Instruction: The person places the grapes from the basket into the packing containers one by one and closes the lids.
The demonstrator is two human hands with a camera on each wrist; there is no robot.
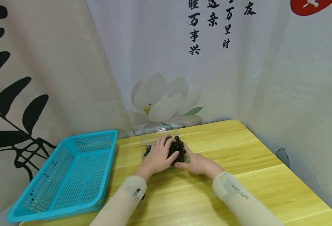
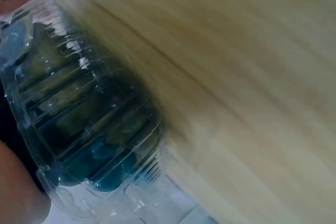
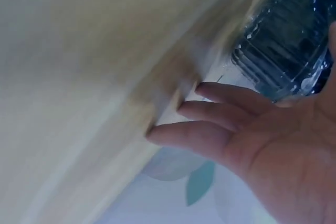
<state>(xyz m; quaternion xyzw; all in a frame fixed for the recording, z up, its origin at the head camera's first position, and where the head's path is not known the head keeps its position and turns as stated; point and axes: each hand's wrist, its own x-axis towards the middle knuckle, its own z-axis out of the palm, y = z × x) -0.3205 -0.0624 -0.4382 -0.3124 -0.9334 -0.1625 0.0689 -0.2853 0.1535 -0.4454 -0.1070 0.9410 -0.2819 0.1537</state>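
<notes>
A bunch of dark grapes [image 1: 178, 147] lies in a clear ribbed plastic container [image 2: 89, 103] on the wooden table. My left hand [image 1: 160, 154] rests over the left part of the grapes, its fingers spread across them and its thumb pointing right. At the right side of the bunch is my right hand [image 1: 197, 161], with its thumb near the front and forefinger farther back. In the right wrist view the other fingers [image 3: 191, 137] reach out fairly straight beside the container. A few grapes [image 1: 147, 150] and a thin stem show left of my left hand.
A large blue perforated basket [image 1: 106, 169] stands at the table's left side. Behind the table [image 1: 239, 147] hangs a printed cloth [image 1: 225, 78] with a lotus and black characters. The table's right edge slants toward the lower right corner.
</notes>
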